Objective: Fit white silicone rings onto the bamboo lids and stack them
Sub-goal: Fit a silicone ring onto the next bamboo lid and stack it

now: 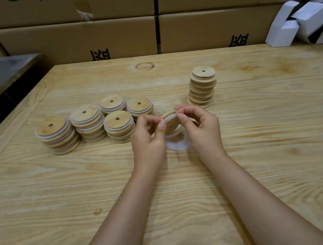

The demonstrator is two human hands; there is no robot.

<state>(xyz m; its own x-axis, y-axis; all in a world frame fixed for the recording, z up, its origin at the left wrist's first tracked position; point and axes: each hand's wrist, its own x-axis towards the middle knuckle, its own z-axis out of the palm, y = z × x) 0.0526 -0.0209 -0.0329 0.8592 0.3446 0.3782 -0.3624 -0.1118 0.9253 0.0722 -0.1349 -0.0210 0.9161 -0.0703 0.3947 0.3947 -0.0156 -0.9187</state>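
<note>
Both hands were raised a little above the wooden table (185, 190), close together near its middle. Between them they held one bamboo lid (170, 121), tilted so that its flat face turned toward the person. The left hand (148, 138) pinched the lid's left edge with thumb and fingers closed on it. The right hand (199, 125) gripped the upper right edge in the same narrow way. A white silicone ring (173, 118) lay partly around the rim of this lid, and its lower part hung loose. Just under the hands, more white rings (179, 143) lay on the table.

To the left of the hands stood five short stacks of lids with rings (93, 123), close beside each other, white edges showing between the wooden discs. To the right and farther back stood one taller stack of bare lids (202, 86), a little crooked, well apart from the five.

Behind the table were cardboard boxes (77, 41), and at the far right corner some folded white cartons (305, 21).
</note>
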